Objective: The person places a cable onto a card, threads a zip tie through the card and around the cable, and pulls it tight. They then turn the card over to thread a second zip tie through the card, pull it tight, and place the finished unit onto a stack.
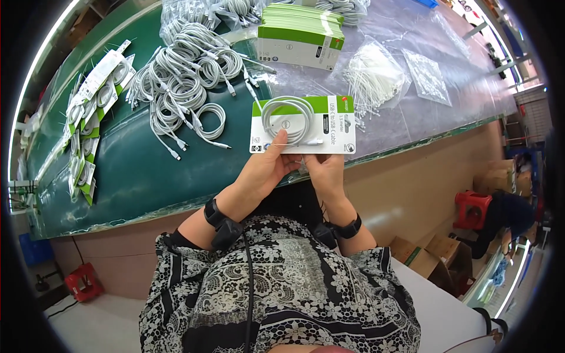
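Note:
A white and green packaging card (pixel 338 138) is held up at the table's near edge, with a coiled white USB cable (pixel 307 110) lying against its front. My left hand (pixel 268 167) grips the card's lower edge, its thumb pressed over the coil and its fingers behind. Close beside it, my right hand (pixel 325 175) has its fingers closed together at the lower edge. Their tips are partly hidden behind the card, so what they pinch cannot be made out.
Coiled white cables (pixel 188 76) heap on the green tabletop (pixel 126 170). Finished carded cables (pixel 88 129) overlap at left. Behind my hands stand stacked cards (pixel 300 38); white cable ties (pixel 374 76) and a clear bag (pixel 426 76) lie right. Cartons (pixel 424 259) and another person (pixel 509 220) are lower right.

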A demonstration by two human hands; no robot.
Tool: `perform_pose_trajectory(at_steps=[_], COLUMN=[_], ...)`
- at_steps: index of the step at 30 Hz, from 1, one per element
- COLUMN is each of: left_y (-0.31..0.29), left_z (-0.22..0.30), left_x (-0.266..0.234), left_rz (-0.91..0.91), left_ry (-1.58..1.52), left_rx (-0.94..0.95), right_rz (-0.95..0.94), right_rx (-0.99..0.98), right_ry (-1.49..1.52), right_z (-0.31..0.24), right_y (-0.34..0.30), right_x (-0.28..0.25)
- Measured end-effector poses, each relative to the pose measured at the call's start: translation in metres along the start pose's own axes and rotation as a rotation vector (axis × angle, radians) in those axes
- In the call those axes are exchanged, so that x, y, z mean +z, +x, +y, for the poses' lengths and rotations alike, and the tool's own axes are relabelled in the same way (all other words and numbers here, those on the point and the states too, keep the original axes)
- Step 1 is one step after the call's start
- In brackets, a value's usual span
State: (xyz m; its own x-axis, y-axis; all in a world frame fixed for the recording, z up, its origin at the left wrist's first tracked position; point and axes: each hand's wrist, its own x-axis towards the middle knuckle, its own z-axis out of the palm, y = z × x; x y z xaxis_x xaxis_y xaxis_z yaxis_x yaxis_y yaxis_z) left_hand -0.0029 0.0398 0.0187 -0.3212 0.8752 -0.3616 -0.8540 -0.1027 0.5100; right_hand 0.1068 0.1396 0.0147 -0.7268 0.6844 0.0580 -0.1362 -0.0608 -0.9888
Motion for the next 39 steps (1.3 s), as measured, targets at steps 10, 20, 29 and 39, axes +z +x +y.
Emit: perform_pose_trajectory(at_steps=[10,20,29,39], left_y=[-0.009,-0.009,-0.022,-0.021], left_z=[0.002,0.000,-0.010,-0.012], left_x=[0.014,-0.006,0.005,0.001], left_rz=[0.152,0.157,0.039,0.188], left_ry=[0.196,0.410,0.369,0.406], left_rx=[0.324,0.485,0.541,0.559], right_rz=[0.006,-0.357,-0.219,-0.201], right_rx=[0.101,-0.234,-0.653,-0.874], right_ry=[0.213,-0.950,-0.858,-0.949], right_z=[0.015,-0.050,-0.050,-0.045], right_y=[-0.007,-0.020,-0.002,-0.005], right_x=[-0.006,-0.009,-0.002,0.008])
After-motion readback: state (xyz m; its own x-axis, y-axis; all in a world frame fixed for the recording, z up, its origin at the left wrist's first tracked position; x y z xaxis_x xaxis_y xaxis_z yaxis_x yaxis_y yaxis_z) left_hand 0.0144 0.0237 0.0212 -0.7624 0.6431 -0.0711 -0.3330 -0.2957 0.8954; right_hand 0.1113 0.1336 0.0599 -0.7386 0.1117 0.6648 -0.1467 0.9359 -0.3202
